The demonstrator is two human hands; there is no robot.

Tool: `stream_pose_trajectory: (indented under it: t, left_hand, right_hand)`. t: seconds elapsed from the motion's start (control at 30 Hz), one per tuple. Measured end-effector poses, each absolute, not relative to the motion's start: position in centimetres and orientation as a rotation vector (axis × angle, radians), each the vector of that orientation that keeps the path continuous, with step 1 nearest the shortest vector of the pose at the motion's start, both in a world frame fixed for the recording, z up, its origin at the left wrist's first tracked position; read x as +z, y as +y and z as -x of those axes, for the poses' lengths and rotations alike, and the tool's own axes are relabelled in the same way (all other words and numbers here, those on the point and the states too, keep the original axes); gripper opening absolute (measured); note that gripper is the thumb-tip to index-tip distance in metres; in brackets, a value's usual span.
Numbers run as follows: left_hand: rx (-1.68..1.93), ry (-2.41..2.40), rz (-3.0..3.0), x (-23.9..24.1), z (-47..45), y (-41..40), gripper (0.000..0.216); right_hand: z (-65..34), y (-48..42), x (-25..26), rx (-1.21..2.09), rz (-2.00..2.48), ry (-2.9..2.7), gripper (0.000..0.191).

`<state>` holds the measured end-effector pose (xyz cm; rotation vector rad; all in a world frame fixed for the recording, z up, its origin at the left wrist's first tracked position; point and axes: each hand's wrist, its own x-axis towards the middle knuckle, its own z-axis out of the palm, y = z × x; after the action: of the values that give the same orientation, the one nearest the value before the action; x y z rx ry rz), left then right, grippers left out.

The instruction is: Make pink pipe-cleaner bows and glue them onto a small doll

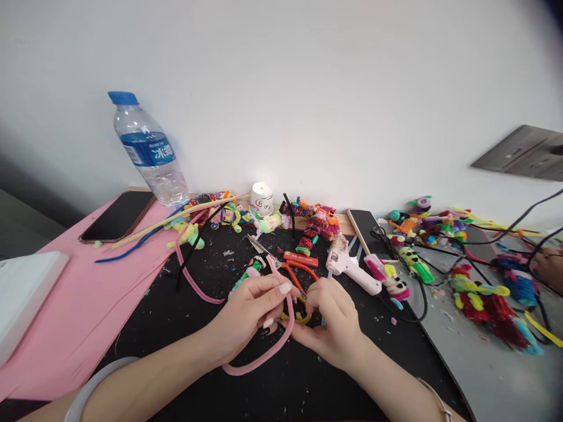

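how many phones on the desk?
2. The left phone lies on the pink sheet, beside the water bottle. The right phone lies near the wall, behind the glue gun. More may be hidden under the craft clutter.

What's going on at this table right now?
A person is bending a pink pipe cleaner with both hands over a black mat. The left hand pinches it near the top of its loop. The right hand grips it close by, against a small yellow piece. A glue gun, scissors and pliers lie just behind the hands, untouched. Colourful figures sit farther back, with a bottle and a phone at the left.
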<state>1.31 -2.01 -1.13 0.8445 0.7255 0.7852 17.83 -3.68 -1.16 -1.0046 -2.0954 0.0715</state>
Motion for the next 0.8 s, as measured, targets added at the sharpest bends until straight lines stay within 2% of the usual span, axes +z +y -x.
stream_pose_trajectory:
  t: [0.1,0.23,0.47,0.8]
  left_hand:
    - [0.797,0.734,-0.928,-1.1,-1.2,-2.0,0.024]
    - [0.783,0.749,-1.04,-1.2,-1.1,-2.0,0.026]
    - [0.803,0.789,-1.133,-1.5,-1.1,-1.9,0.026]
    - [0.901,0.979,-1.14,-0.1,-1.1,-1.8,0.02]
  right_hand:
    - [-17.8,-3.9,-1.6,0.047,0.968,-2.056,0.024]
    - [-17.9,-4.1,-1.6,0.094,0.948,-2.049,0.014]
    - [-18.0,-4.1,-0.7,0.085,1.009,-2.083,0.021]
    - [-19.7,-3.4,-0.8,0.019,1.183,-2.008,0.016]
